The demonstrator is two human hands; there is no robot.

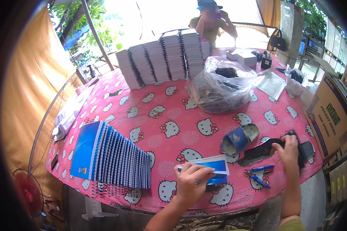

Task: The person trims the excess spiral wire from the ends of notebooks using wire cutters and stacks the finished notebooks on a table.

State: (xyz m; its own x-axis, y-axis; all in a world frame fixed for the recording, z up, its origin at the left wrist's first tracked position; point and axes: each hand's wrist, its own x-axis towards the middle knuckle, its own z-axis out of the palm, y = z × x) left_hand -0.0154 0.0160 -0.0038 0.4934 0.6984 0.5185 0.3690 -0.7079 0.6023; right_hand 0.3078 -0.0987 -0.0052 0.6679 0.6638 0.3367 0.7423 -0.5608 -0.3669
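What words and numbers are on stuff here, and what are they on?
Cardboard box at the right: dark printed lettering, which I won't copy out.
Front blue notebook of the left stack: colourful lettering near a lower corner, not copied either.
Blue-covered notebook in the left hand: any print is too small to read.

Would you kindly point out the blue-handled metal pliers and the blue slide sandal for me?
Blue-handled metal pliers (261, 182): head view, on the lower handle.
Blue slide sandal (238, 139): head view, on the strap.
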